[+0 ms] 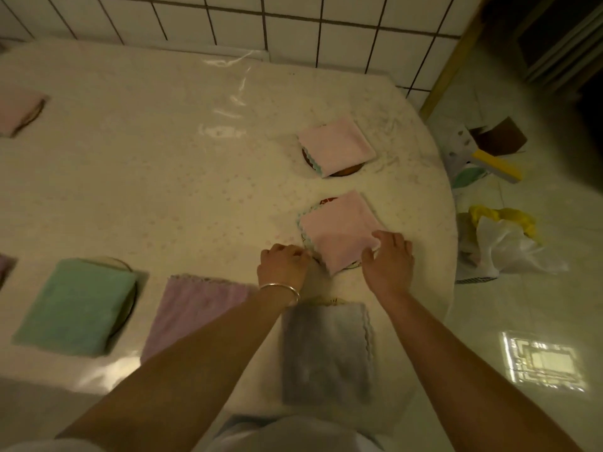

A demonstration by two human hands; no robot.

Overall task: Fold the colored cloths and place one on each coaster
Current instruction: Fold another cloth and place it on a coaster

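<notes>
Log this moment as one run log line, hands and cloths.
left hand: at pink cloth's near-left edge | right hand: fingers on its near corner | cloth: folded, on coaster | purple cloth: off coaster

Folded cloth [339,228] lies on a coaster [328,201] at table [163,158] right; left hand [282,264] and right hand [388,259] at its near edge. Behind it, second cloth [336,146] on second coaster [342,172]. Nearer, third cloth [326,353]; to its left, flat cloth [195,308], then another folded cloth [76,308].
</notes>
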